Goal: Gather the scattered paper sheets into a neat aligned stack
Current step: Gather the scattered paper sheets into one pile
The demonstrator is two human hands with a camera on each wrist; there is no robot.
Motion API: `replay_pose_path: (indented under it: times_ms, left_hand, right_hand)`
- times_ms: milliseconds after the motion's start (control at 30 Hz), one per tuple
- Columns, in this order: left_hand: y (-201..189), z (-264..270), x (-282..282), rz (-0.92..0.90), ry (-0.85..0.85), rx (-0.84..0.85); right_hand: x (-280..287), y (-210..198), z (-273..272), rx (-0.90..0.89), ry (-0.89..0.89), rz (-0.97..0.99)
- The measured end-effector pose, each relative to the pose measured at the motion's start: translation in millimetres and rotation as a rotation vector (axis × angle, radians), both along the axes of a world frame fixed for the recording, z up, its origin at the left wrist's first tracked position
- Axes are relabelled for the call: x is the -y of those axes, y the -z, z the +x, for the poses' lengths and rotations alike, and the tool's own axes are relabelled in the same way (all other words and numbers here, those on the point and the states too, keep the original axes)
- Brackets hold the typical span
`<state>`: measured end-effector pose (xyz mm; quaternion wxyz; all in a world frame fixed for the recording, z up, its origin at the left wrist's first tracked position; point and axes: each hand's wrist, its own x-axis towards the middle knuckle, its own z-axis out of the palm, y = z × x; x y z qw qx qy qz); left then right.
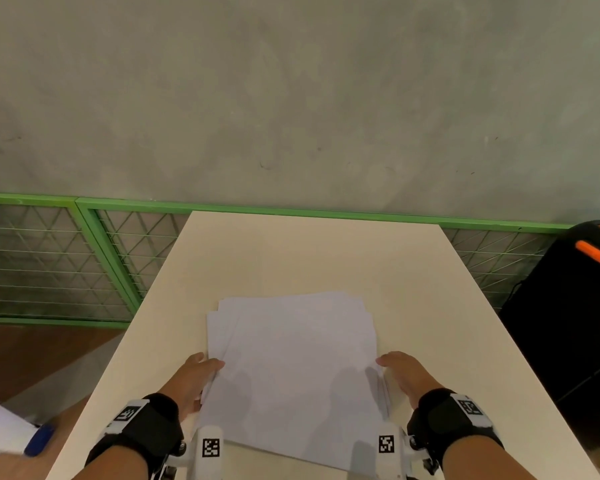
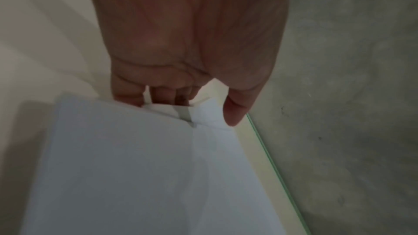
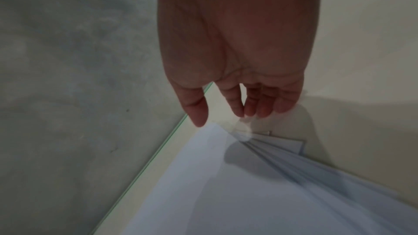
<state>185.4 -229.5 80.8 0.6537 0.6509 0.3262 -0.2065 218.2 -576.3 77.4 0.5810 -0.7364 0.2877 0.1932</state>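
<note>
A loose stack of white paper sheets (image 1: 291,358) lies in the middle of the beige table (image 1: 291,254), its edges fanned and uneven. My left hand (image 1: 201,372) is at the stack's left edge. In the left wrist view its fingers (image 2: 131,94) slip under the sheets (image 2: 135,167) while the thumb (image 2: 235,113) lies on top, pinching that edge. At the right edge my right hand (image 1: 399,368) has loose, nearly straight fingers (image 3: 235,103) with tips just past the fanned paper (image 3: 248,194). It holds nothing.
A green mesh fence (image 1: 49,258) runs behind and to the left of the table. A black case with an orange handle (image 1: 568,306) stands at the right. A blue object (image 1: 39,439) lies at the lower left. The table's far half is bare.
</note>
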Motion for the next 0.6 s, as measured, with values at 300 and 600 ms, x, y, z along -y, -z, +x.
replay_pose_path:
  times_ms: [300,600]
  left_hand:
    - [2.6,-11.4,19.0,0.271,0.115,0.012]
    - [2.3,-52.8,14.8,0.112,0.032,0.123]
  right_hand:
    - [-2.6,-0.9,-8.8,-0.003,-0.025,0.069]
    - [-1.2,1.4,-31.5,0.061,-0.104,-0.108]
